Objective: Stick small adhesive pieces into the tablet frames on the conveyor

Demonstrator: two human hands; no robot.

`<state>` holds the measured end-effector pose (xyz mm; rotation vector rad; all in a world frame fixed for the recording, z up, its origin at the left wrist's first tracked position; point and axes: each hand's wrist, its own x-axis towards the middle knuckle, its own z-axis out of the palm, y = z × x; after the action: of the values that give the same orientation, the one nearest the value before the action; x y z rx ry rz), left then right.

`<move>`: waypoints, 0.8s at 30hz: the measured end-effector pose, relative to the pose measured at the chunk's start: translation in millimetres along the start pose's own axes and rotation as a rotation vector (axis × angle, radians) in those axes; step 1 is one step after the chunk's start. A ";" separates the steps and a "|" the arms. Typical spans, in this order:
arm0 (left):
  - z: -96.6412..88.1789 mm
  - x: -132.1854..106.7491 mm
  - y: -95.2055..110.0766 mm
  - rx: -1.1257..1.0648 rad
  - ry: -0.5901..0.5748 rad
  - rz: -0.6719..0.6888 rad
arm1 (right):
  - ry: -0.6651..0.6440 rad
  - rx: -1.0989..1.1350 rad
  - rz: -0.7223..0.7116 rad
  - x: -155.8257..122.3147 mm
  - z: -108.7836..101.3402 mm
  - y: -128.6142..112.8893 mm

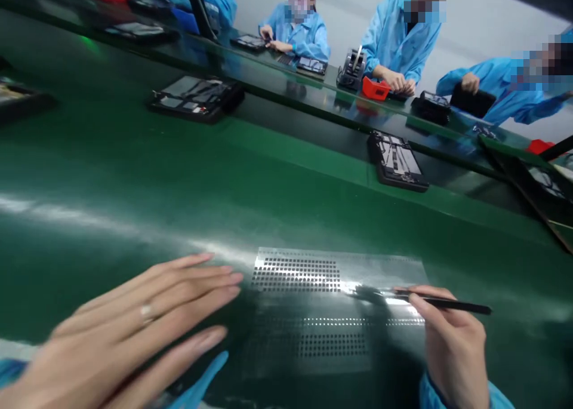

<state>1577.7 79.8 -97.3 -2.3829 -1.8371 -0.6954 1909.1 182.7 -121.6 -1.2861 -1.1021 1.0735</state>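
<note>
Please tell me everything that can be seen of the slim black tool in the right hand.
The slim black tool is straight and dark, its material unclear. The right hand grips it between thumb and fingers. It lies nearly level across the picture: its rear end sticks out right of the hand, and its front points left over the clear sheet with small dark squares. Glare and blur hide the tip's shape and whether it touches the sheet.

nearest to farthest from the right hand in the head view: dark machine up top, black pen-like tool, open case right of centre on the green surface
1. Black pen-like tool: held by the right hand
2. Open case: ahead, slightly left
3. Dark machine: beyond the case, farther left
</note>
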 end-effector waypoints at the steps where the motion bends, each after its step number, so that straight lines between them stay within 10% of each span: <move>1: 4.5 16.0 1.7 0.035 -0.053 0.166 | -0.036 -0.028 0.016 3.0 6.5 1.9; 9: 82.2 104.4 28.0 0.071 -0.279 0.685 | -0.064 -0.074 0.102 3.6 43.8 23.8; 24: 81.5 99.5 31.5 -0.016 -0.332 0.678 | -0.058 -0.090 0.105 -4.6 41.6 26.3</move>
<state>1651.6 185.9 -125.5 -2.9923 -0.9438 -0.2525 1867.7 185.2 -148.6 -1.4046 -1.1471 1.1565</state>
